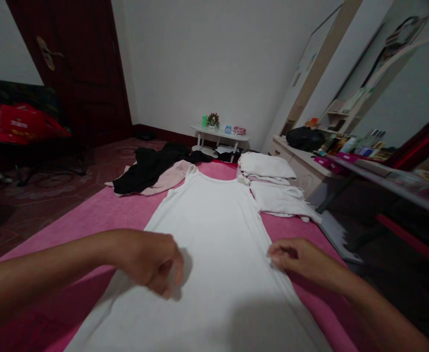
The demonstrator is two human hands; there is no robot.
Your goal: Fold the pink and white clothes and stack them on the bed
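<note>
A white sleeveless top [218,234] lies spread flat on a pink cover [126,220], its shoulder straps at the far end. Over the left half of the top is my left hand [156,264], its fingers curled downward and apart, with nothing seen between them. My right hand [291,254] is at the right side edge of the top, thumb and fingers pinched on the white fabric there.
Folded white clothes [268,166] lie in piles at the far right of the cover. Black clothing [156,166] rests over a pink garment [170,178] at the far left. A cluttered dresser [302,161] stands right, a small white table [220,133] beyond.
</note>
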